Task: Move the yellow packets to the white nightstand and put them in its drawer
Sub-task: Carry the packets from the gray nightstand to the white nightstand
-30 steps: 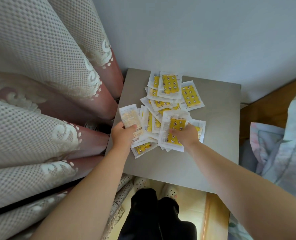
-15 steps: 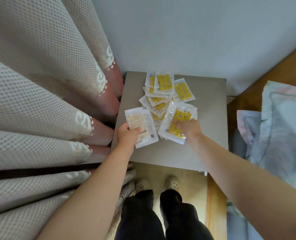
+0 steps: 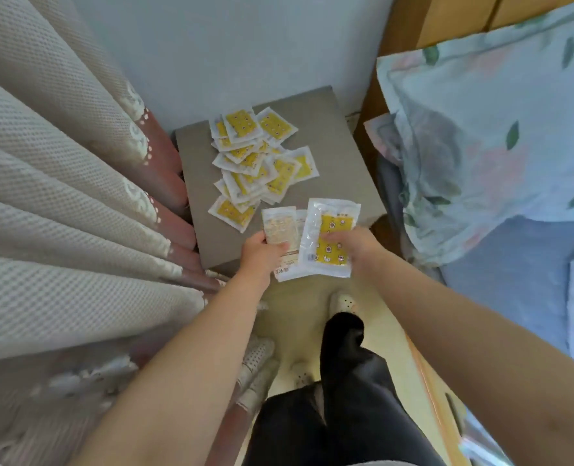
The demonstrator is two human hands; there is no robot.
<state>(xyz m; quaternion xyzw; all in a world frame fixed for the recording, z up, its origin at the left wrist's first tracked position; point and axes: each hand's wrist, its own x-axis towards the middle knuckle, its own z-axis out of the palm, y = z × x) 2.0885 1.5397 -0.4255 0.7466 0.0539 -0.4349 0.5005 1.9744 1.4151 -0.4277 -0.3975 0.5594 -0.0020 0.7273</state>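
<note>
Curtain (image 3: pixel 60 196): hangs in heavy folds on your left, right against the worktop's edge. Keep your left elbow from dragging it.
Floral bedding (image 3: pixel 497 129): lies on your right, near the worktop's other side.
Worktop (image 3: pixel 346 183): a grey top in the corner, and it carries the packets you have not lifted.
Pile of yellow packets (image 3: pixel 258 163): loose and overlapping on the worktop, most of them face up. By my judgement most of the gathering is left to do.
Right grip (image 3: pixel 353 242): your fingers are curled round one face-up packet (image 3: pixel 329 240), raised over the worktop's near edge.
Left grip (image 3: pixel 260 255): your thumb and fingers pinch a small stack of back-up packets (image 3: pixel 279 227), just beside the right one. I cannot tell how many.
Merge: lay the right packet flat onto the left stack and square the edges. The slick film will probably slide if you fan them.
Gather: rake the pile together first, then lift it in bunches.
White nightstand: I cannot pick it out in this view, nor its drawer.
</note>
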